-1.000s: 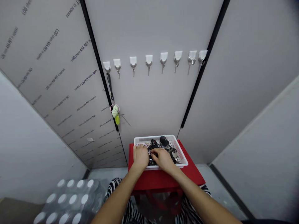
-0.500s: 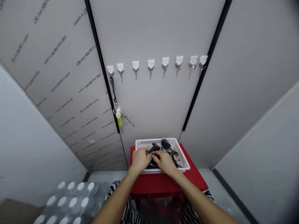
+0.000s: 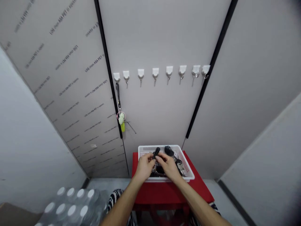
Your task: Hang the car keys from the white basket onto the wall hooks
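A white perforated basket (image 3: 188,171) with several dark keys and fobs stands on a red stool (image 3: 199,191) against the wall. My left hand (image 3: 144,166) and my right hand (image 3: 168,165) meet over the basket, fingers pinched together on a black key fob (image 3: 156,153) raised a little above the pile. Another black fob (image 3: 168,150) lies at the basket's far side. On the wall above runs a row of several white hooks (image 3: 155,72). The leftmost hook (image 3: 116,76) carries a black strap with a green and white charm (image 3: 121,121).
A shrink-wrapped pack of bottles (image 3: 68,208) with white caps sits on the floor at lower left. Black vertical strips (image 3: 204,84) divide the grey wall panels. Zebra-patterned fabric (image 3: 113,199) shows under my arms.
Both hands came together and lifted a black key fob up out of the pile. The view tilted, so the hooks and basket sit lower in the picture.
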`<act>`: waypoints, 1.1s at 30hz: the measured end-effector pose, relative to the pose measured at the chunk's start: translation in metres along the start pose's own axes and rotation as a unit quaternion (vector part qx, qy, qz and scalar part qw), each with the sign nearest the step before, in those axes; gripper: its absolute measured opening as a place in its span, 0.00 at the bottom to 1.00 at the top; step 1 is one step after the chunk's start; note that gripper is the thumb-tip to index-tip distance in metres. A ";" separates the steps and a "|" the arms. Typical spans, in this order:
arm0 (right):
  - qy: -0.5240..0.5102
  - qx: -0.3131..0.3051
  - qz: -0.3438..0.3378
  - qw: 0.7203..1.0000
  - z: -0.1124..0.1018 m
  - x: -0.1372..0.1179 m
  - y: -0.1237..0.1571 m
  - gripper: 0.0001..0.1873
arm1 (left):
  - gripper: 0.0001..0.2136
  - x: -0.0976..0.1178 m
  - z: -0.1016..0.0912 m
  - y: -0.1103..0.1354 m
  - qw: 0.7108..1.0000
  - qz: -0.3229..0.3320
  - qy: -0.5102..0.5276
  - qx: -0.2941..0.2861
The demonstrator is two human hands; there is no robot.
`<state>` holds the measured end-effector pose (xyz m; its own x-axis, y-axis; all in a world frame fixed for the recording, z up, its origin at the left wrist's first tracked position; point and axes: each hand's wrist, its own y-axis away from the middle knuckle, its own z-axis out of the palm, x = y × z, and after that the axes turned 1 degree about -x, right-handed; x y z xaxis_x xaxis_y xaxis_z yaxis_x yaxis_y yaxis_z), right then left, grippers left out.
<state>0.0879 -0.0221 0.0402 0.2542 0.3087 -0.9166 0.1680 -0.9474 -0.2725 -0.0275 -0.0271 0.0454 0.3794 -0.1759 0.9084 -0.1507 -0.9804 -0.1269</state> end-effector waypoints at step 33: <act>-0.114 0.189 -0.141 0.965 0.043 -0.200 -0.202 0.11 | 0.09 0.115 -0.135 -0.115 0.930 0.118 0.178 0.298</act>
<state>-0.0382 0.1042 0.2664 0.0247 0.5725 -0.8196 -0.1699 -0.8055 -0.5678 -0.0903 0.0771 0.2185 0.0578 -0.4555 0.8884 0.3827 -0.8118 -0.4411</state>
